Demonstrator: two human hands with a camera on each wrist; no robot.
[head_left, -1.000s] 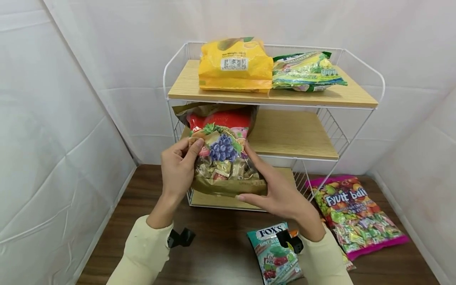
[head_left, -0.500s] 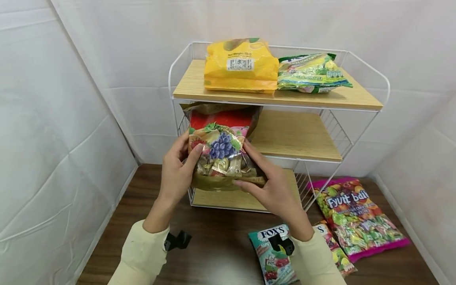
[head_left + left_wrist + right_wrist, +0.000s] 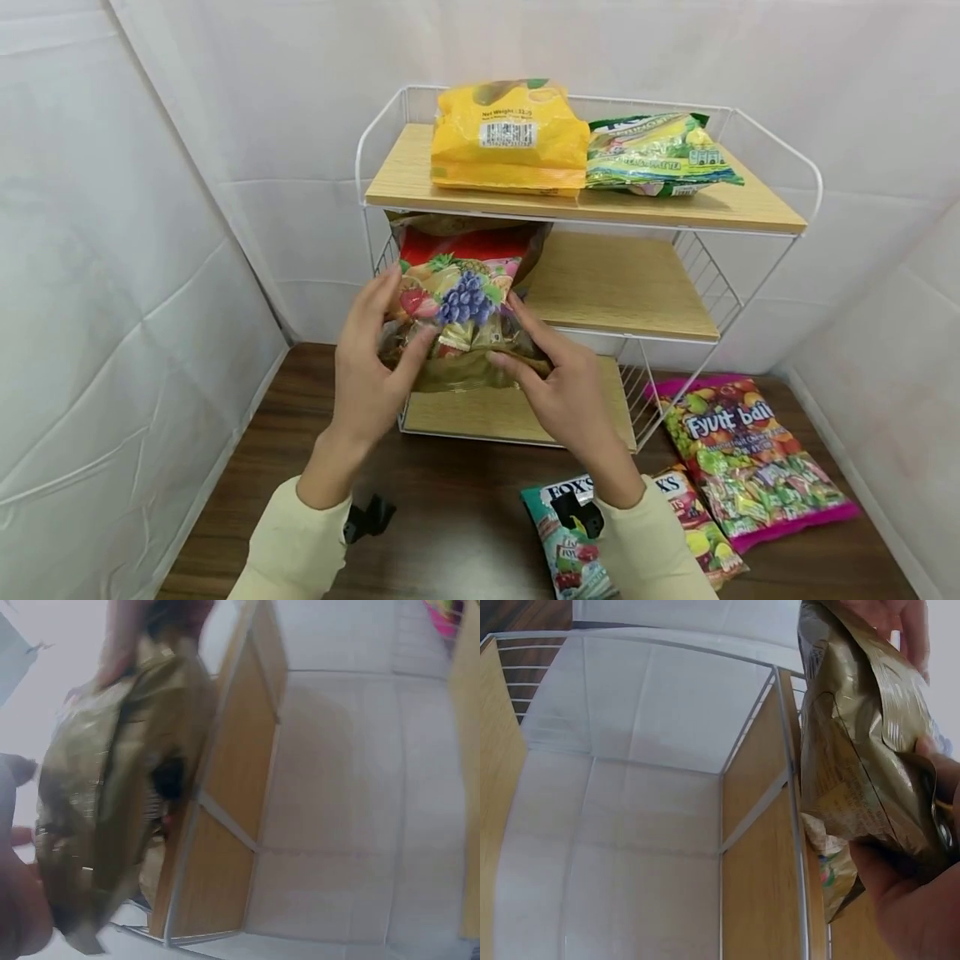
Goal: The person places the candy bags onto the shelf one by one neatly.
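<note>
A gold-brown candy bag [image 3: 467, 300] with a red band, printed fruit and a see-through lower part is held between both hands at the left of the middle shelf [image 3: 622, 283]. My left hand [image 3: 367, 358] grips its left side, thumb on the front. Opposite, my right hand [image 3: 566, 383] holds the lower right side, its thumb over the bottom edge. The bag leans back, its bottom towards me and its top under the upper shelf. In the right wrist view the gold back of the bag [image 3: 855, 742] shows, with part of another colourful pack [image 3: 832, 874] beyond it.
On the top shelf [image 3: 757, 208] of the white wire rack sit a yellow bag [image 3: 510, 142] and a green bag [image 3: 660, 154]. A Fox's mint bag [image 3: 562, 533], an orange-red Fox's bag [image 3: 697, 525] and a Fruit Ball bag [image 3: 753, 458] lie on the dark table at right.
The bag's lower end has risen a little and tips back more. My left thumb has slid down from the printed front, and my right thumb has come up from below onto the bottom edge.
</note>
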